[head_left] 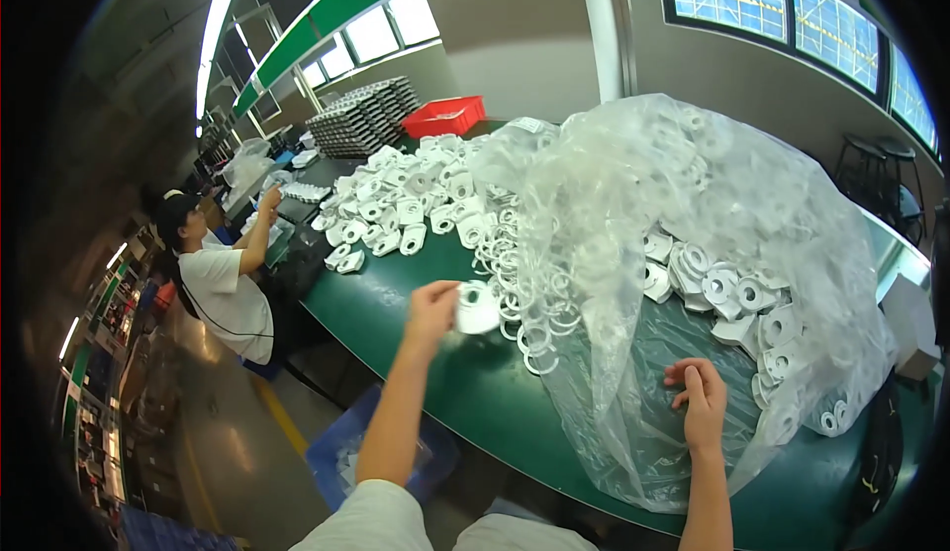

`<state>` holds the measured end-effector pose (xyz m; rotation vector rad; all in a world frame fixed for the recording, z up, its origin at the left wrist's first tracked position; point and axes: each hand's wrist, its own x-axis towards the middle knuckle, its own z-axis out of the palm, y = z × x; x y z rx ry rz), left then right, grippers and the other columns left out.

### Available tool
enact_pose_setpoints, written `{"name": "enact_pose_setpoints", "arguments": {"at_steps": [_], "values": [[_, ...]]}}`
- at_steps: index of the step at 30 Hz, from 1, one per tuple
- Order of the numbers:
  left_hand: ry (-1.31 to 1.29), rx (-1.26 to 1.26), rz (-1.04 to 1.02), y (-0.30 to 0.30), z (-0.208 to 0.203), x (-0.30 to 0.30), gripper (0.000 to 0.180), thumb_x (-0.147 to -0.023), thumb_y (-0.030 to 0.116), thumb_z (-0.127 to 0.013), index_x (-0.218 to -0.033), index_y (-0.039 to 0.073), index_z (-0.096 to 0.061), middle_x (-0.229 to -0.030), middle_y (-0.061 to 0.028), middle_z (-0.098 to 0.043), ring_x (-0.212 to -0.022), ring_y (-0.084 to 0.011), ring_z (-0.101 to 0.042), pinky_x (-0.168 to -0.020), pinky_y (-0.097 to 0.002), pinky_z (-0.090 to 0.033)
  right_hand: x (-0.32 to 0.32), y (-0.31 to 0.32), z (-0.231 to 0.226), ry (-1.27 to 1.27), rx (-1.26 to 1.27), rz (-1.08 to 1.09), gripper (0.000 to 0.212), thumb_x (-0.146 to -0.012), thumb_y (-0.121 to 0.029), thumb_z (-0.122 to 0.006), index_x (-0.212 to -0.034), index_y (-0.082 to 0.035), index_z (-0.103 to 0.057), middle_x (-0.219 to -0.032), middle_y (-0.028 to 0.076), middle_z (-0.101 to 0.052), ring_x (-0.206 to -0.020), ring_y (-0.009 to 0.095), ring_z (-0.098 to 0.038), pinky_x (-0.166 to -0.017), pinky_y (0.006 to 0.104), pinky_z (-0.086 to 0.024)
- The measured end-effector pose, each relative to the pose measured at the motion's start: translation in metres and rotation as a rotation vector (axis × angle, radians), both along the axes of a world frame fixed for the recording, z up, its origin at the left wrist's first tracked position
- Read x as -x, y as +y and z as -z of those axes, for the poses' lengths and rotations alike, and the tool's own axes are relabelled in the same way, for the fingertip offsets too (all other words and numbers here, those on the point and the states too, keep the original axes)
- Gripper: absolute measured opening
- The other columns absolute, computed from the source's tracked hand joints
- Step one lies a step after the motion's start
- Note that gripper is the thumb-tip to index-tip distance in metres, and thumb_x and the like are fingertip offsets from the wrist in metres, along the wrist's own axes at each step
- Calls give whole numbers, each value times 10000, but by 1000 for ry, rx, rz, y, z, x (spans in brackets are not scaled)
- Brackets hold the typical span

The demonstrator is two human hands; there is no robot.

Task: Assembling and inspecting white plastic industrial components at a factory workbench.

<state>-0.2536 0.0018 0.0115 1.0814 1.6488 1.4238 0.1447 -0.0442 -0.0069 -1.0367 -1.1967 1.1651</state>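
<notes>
My left hand (431,316) is closed on a white plastic part with a round hole (478,310), held over the green table. White rings (537,337) lie in a loose heap just right of that part. My right hand (701,399) hovers over or rests on the clear plastic bag (604,353); whether it touches I cannot tell. Its fingers are loosely bent and apart, with nothing visible in them. More white parts (722,289) spill from under the bag beyond my right hand. Another pile of white parts (411,205) covers the table's far left.
A red bin (445,116) and stacked trays (366,114) stand at the back of the green table (465,393). Below its front edge sits a blue bin (435,457). A co-worker (223,274) works at the left. A white box (908,328) is at the far right.
</notes>
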Motion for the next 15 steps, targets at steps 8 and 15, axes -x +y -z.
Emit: {"name": "enact_pose_setpoints", "arguments": {"at_steps": [8,15], "values": [[133,-374,-366,93,-69,128,557,-811,-27,-568,-1324,-76,-358,-1263,-226,-461,-916,-283,-638,-688,-342,-580,-6,-1,5,-29,23,30,195,-940,-143,-469,-889,-10,-602,-851,48,-635,-732,95,-584,-549,202,-423],[392,-363,180,60,-39,-51,283,-820,-2,-559,-1100,2,-600,-889,-84,-650,-769,-132,-636,-654,-254,-507,6,6,0,-118,38,22,222,-939,-158,-480,-878,12,-609,-817,74,-650,-688,107,-595,-529,207,-432]]}}
